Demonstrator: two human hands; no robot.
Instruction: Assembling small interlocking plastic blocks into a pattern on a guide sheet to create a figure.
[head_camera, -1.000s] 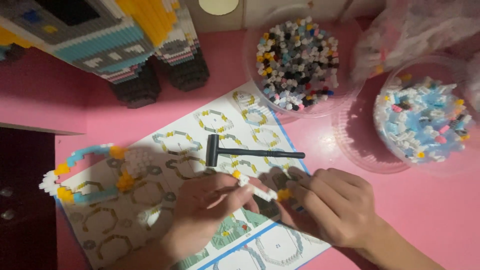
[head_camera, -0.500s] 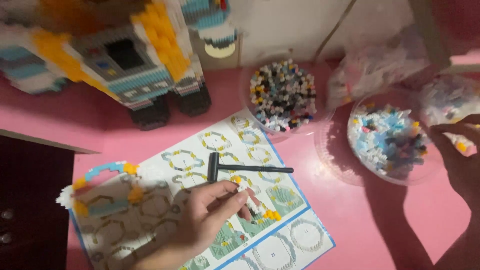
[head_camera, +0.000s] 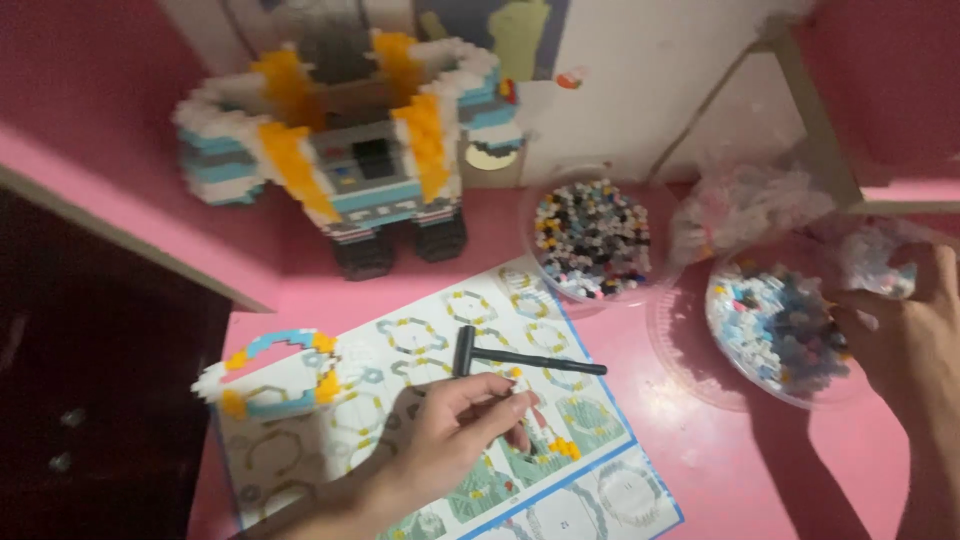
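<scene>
Over the instruction sheet (head_camera: 560, 440), left hand (head_camera: 455, 430) is pinching something small, unclear what; right hand (head_camera: 905, 330) is digging in blue bead bowl (head_camera: 770, 325), grip unclear; elbow could be tipping it.

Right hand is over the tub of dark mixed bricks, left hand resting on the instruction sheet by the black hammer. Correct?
Not quite. In the head view the right hand is over the tub of pale blue and white bricks, not the dark mixed one. The left hand rests on the instruction sheet by the black hammer.

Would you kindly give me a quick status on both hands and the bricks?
Left hand rests on instruction sheet, fingers curled, hold unclear. Right hand reaching into bowl of pale blue bricks. Small black hammer lies on sheet, beside left hand.
</scene>
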